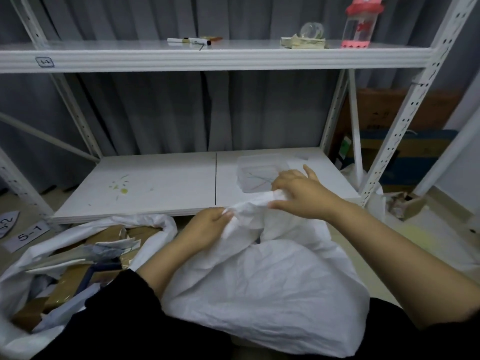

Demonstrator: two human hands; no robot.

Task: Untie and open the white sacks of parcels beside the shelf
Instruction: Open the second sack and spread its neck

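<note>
Crinkled white sack (265,289) (neck twisted) pinched by left hand (210,224) and right hand (301,196).

Bulging white sack (272,289) centre, neck twisted shut; second sack (145,222) left, open, parcels (70,275) showing

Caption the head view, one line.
Left hand and right hand grip the closed sack at its neck, beside an opened sack.

A small label (44,62) stuck on the front edge of the upper shelf (233,58) carries a handwritten code ending in "-2"; its first character is too blurred to read. On the floor (7,255) at the left, a paper slip (27,236) reads "5-1". A second slip (6,223), cut by the frame edge, shows only "-2".
</note>
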